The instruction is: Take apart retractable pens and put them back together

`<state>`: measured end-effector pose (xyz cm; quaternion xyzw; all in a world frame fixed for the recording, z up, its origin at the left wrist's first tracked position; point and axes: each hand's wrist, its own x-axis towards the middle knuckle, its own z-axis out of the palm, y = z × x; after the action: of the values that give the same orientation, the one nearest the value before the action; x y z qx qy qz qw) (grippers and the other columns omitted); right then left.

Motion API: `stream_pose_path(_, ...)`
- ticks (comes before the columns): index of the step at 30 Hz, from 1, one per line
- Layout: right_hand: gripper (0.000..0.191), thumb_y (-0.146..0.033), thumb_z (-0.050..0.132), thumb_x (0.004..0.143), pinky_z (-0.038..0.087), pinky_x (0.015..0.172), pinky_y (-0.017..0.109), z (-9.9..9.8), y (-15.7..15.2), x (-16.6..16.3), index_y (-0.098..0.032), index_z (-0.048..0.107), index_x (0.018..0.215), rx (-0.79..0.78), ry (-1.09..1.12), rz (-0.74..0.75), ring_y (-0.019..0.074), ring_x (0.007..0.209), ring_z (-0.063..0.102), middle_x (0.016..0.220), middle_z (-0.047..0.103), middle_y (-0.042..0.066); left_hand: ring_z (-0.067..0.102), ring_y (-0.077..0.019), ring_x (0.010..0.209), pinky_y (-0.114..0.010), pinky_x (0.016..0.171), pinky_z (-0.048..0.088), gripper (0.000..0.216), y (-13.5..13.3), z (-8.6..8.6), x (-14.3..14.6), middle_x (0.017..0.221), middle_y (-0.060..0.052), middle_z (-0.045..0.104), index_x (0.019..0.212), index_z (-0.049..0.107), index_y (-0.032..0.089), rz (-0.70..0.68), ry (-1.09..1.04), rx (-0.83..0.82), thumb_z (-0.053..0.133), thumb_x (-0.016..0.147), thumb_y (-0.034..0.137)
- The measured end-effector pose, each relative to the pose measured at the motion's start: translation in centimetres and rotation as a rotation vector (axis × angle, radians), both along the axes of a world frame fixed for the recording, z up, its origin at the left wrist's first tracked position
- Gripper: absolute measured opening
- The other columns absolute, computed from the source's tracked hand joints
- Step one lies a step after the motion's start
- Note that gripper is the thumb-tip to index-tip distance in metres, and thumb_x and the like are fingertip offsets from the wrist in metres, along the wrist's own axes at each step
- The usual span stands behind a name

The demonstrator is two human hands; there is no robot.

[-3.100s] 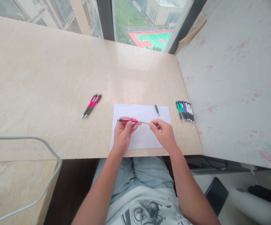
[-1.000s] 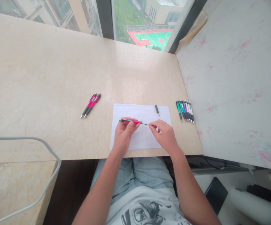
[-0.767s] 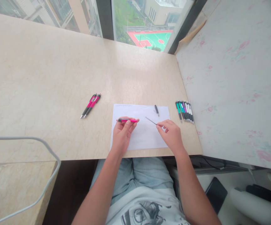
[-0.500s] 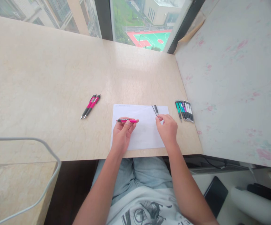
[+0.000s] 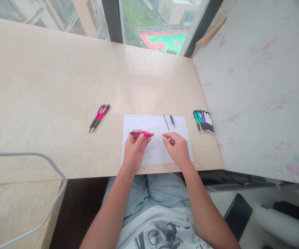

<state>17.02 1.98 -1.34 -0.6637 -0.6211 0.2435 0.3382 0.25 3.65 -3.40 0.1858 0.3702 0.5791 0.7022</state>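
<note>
Refill (image 5: 166, 123) laid on paper (image 5: 154, 154); right fingers (image 5: 167, 135) slightly parted, left fingers (image 5: 140, 139) gripping pink barrel (image 5: 146, 134).

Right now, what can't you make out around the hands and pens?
All in the head view:
Underside of the pink-and-black plastic pen barrel: hidden by the fingers of the left hand.
Near end of the thin dark refill: too close to the right hand to tell whether they touch.
Faint marks along the top of the white paper sheet: too small to read.
Grey curved cable: cut off by the left edge.
</note>
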Motion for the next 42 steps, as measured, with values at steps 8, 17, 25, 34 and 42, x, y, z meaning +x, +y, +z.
stream_pose_path(8, 0.026, -0.044, 0.061, 0.088, 0.047, 0.054, 0.026, 0.2, 0.5, -2.7, -0.019, 0.068, 0.095, -0.231, 0.684, -0.018, 0.0133, 0.059, 0.060, 0.075, 0.071, 0.003, 0.067, -0.0136, 0.089, -0.026, 0.080, 0.053, 0.016, -0.4, -0.3, 0.1, 0.100, -0.004, 0.069, 0.093, 0.066, 0.020, 0.034, 0.119, 0.076, 0.073, 0.084, 0.031)
stream_pose_path(17, 0.026, -0.045, 0.069, 0.083, 0.040, 0.050, 0.024, -0.5, 0.1, -4.8, -0.019, 0.071, 0.084, -0.356, 1.173, -0.106, 0.0101, 0.056, 0.051, 0.067, 0.061, 0.000, 0.064, -0.0173, 0.081, -0.029, 0.076, 0.050, 0.007, -1.3, 3.5, 0.2, 0.087, -0.004, 0.070, 0.087, 0.072, 0.020, 0.047, 0.749, 0.329, 0.074, 0.081, 0.023)
stream_pose_path(25, 0.025, -0.042, 0.074, 0.078, 0.036, 0.047, 0.021, -0.5, 0.0, -4.5, -0.018, 0.072, 0.082, -0.421, 1.265, -0.144, 0.0078, 0.055, 0.046, 0.068, 0.060, -0.001, 0.066, -0.0168, 0.081, -0.028, 0.076, 0.052, 0.008, -1.2, 2.6, 0.6, 0.087, -0.003, 0.071, 0.088, 0.071, 0.020, 0.067, 0.705, 0.241, 0.073, 0.082, 0.024)
stream_pose_path(34, 0.023, -0.036, 0.074, 0.077, 0.048, 0.058, 0.025, -0.7, 0.0, -4.2, -0.018, 0.072, 0.092, -0.382, 1.170, -0.119, 0.0122, 0.066, 0.062, 0.081, 0.073, 0.004, 0.066, -0.0163, 0.081, -0.028, 0.076, 0.051, 0.014, -1.1, 1.7, 0.3, 0.090, -0.005, 0.072, 0.091, 0.070, 0.018, 0.106, 0.566, 0.128, 0.074, 0.082, 0.029)
stream_pose_path(42, 0.020, -0.037, 0.062, 0.087, 0.050, 0.067, 0.033, -1.0, 1.2, -1.6, -0.020, 0.070, 0.094, -0.115, 0.354, -0.165, 0.0171, 0.064, 0.065, 0.080, 0.075, 0.005, 0.059, -0.0103, 0.069, -0.024, 0.068, 0.048, 0.013, -1.0, 0.5, -0.6, 0.089, -0.004, 0.070, 0.088, 0.070, 0.018, 0.142, 0.288, 0.103, 0.075, 0.082, 0.029)
